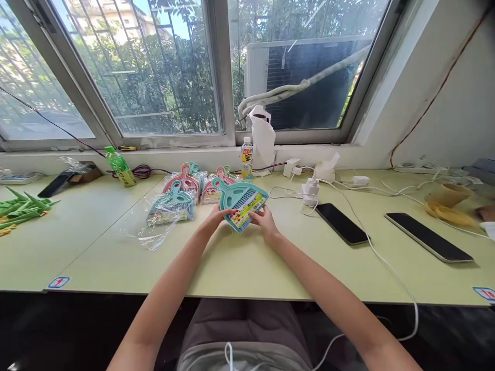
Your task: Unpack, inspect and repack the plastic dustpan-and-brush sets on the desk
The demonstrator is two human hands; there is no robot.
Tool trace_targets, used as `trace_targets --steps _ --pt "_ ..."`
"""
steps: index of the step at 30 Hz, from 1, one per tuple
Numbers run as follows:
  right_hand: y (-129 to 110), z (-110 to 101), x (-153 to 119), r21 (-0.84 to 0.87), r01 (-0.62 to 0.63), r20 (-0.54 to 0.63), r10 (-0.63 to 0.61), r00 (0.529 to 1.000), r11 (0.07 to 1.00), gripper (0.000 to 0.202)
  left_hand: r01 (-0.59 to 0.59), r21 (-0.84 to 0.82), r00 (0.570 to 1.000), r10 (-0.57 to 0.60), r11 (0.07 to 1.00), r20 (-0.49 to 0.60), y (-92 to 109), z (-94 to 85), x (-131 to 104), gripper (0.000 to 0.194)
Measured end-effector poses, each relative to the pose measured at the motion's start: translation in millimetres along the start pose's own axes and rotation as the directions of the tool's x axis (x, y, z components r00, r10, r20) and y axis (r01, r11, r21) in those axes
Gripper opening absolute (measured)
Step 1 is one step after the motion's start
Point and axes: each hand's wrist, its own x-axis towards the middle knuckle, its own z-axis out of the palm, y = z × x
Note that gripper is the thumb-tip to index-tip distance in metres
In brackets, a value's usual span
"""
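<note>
Between both hands, a teal mini dustpan and brush set point(240, 200) with a yellow printed label is held tilted above the table. My left hand point(218, 216) grips its lower left side, the thumb lying over the label. On the lower right edge, my right hand point(266, 220) is closed with its fingers at the label. To the left rests another teal dustpan set point(172, 205) in clear plastic wrap, with a pink set point(184, 181) behind it. A second pink set point(212, 190) lies partly hidden behind the held one.
Loose clear plastic point(157, 238) lies left of my arms. A juice bottle point(246, 158) and a green bottle point(120, 167) stand near the window. Two phones, one a black phone point(343, 223) and one a longer phone point(428, 237), lie right among white cables and a charger point(310, 192).
</note>
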Motion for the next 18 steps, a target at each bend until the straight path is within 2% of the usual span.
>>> trace_targets --steps 5,11,14,16,17,18 --pt "2 5 -1 0.029 -0.010 -0.007 0.010 1.000 1.000 0.051 0.055 0.044 0.998 -0.054 0.998 -0.027 3 -5.9 0 0.063" --pt "-1 -2 4 0.042 -0.021 0.002 0.021 1.000 0.999 0.052 0.006 0.080 0.998 -0.012 0.997 0.069 5 -4.9 -4 0.069" --pt "-2 -3 4 0.053 -0.021 0.018 0.020 1.000 0.998 0.052 -0.030 0.155 0.998 0.020 0.987 0.066 6 -1.6 -4 0.070" --pt "-4 -4 3 0.063 -0.013 0.007 0.013 1.000 0.998 0.052 -0.048 0.290 0.997 0.065 0.956 -0.051 8 -4.4 -3 0.055" --pt "-4 -5 3 0.063 -0.010 -0.003 0.011 1.000 0.998 0.051 -0.042 0.384 0.979 0.114 0.922 -0.167 10 -8.6 -3 0.048" --pt "-4 -5 3 0.057 -0.010 -0.016 0.011 1.000 0.998 0.050 -0.015 0.485 0.934 0.185 0.875 -0.306 12 -15.2 -3 0.045"
